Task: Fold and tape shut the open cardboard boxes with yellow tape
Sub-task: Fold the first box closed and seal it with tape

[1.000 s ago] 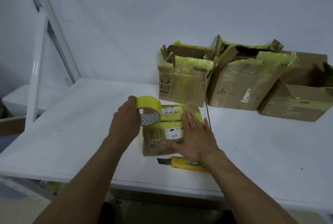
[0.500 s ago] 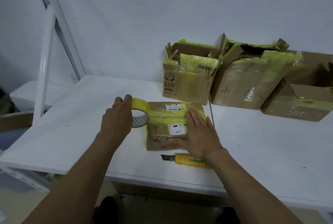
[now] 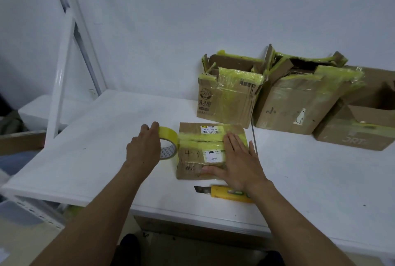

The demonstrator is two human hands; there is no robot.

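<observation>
Ideally, the tape roll (image 3: 168,137), gripped by the left fingers (image 3: 154,126), is drawn taut while the box (image 3: 192,166) is pressed down by flat right fingers (image 3: 233,144).

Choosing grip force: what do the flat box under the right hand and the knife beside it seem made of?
Flat brown box: matte cardboard, creased and dented at its edges. Yellow utility knife: likely smooth plastic casing, slight sheen; dark blade tip looks metal.
</observation>
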